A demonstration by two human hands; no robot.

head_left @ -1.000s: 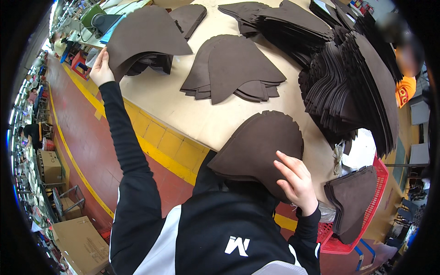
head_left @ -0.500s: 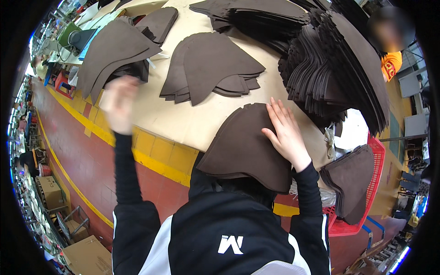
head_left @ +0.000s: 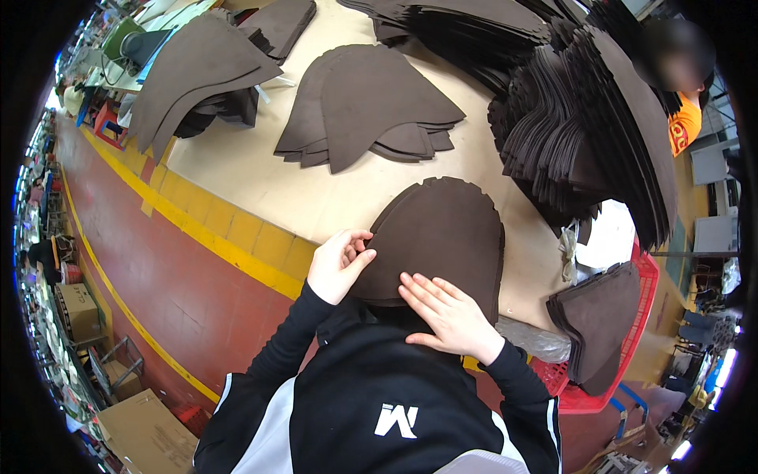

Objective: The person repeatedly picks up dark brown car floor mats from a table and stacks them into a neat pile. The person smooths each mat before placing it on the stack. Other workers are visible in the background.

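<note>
A small stack of dark brown, bell-shaped cut panels (head_left: 442,229) with notched edges lies at the table's near edge, partly over my lap. My left hand (head_left: 338,265) is at the stack's left edge, fingers curled and thumb near the forefinger, closed on the rim of a panel. How many layers it grips is hidden. My right hand (head_left: 450,316) lies on the lower part of the top panel, fingers stretched out flat and holding nothing. Beyond, a fanned pile of similar panels (head_left: 371,103) rests on the table (head_left: 260,189).
Another pile of panels (head_left: 197,71) stands at the far left. Tall dense stacks (head_left: 584,118) fill the right side. A red plastic basket (head_left: 649,292) holds more panels (head_left: 596,324) at my right. Behind the stacks is a person in an orange top (head_left: 685,126).
My left hand has come down from the far-left pile to the near stack's left edge. My right hand has slid toward me, and the near panels have turned and straightened.
</note>
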